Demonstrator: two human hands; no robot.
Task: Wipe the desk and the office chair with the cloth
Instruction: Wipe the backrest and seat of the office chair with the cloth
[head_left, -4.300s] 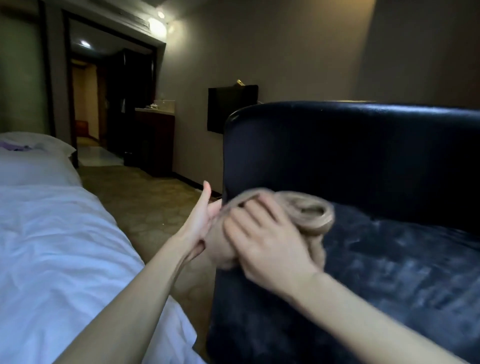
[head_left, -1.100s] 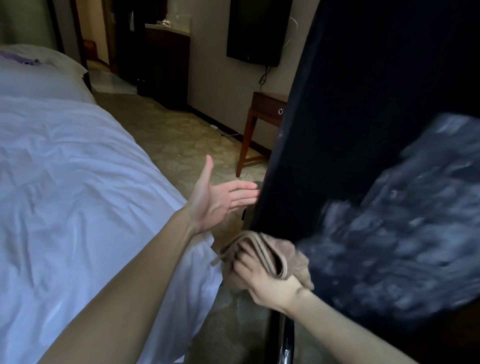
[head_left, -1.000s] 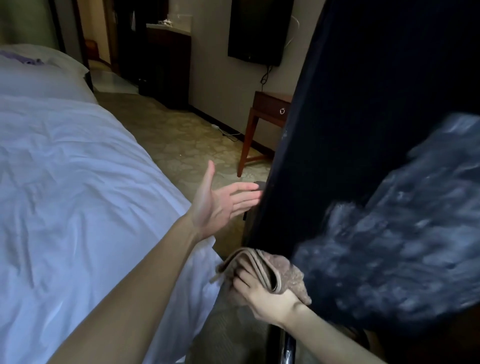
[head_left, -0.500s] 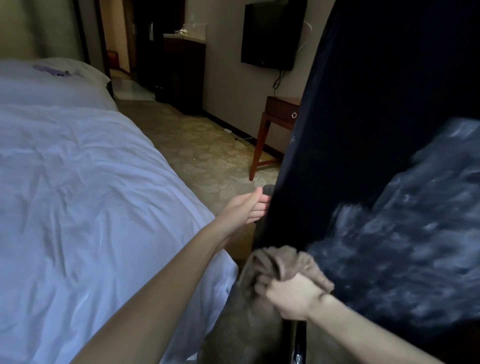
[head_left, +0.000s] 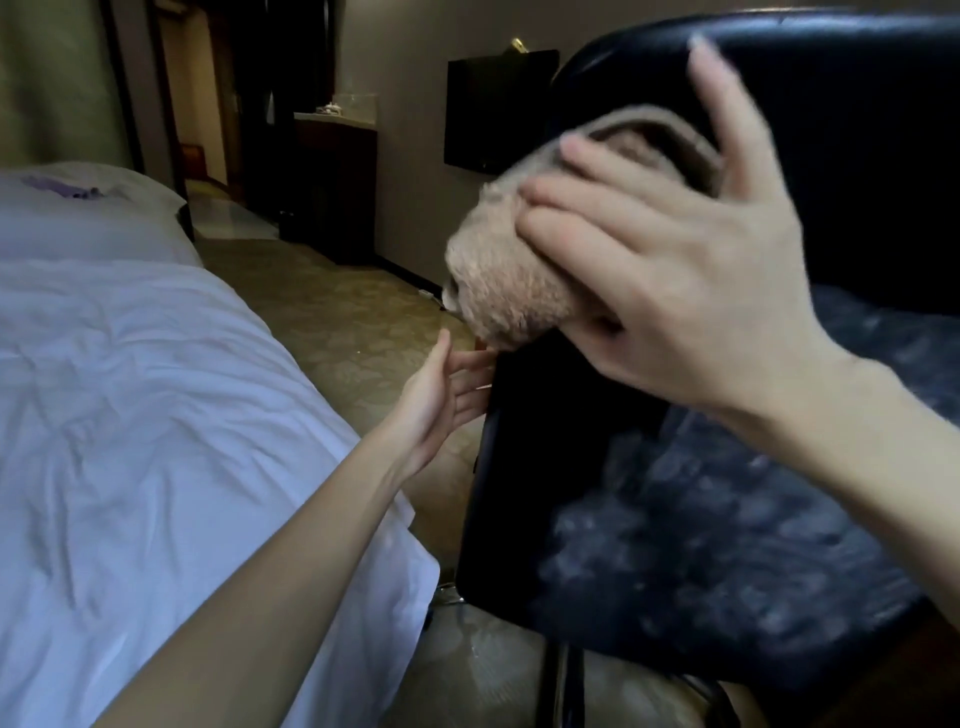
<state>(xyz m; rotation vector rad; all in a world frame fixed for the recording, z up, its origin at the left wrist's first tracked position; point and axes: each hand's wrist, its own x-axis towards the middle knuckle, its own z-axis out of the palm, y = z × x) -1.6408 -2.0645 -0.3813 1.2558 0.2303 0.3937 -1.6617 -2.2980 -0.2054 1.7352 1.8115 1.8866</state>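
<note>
The black office chair (head_left: 597, 467) fills the right side, its leather backrest behind and a dark fuzzy seat pad (head_left: 727, 519) below. My right hand (head_left: 675, 270) holds the folded beige cloth (head_left: 498, 280) against the chair's upper left edge, fingers spread over the cloth and the thumb tucked under it. The hand is motion-blurred. My left hand (head_left: 441, 395) is lower down with its fingers straight, and their tips touch the chair's outer left side. The desk does not show in this view.
A bed with white sheets (head_left: 156, 415) runs along the left, close to the chair, with a narrow strip of patterned floor (head_left: 332, 312) between. A wall-mounted TV (head_left: 498, 109) and a dark cabinet (head_left: 337, 187) stand farther back. The chair's base (head_left: 561, 675) is below.
My right hand has swept the cloth up from the chair's lower left edge to its upper edge. My left hand stays against the chair's outer side. The view has tilted upward.
</note>
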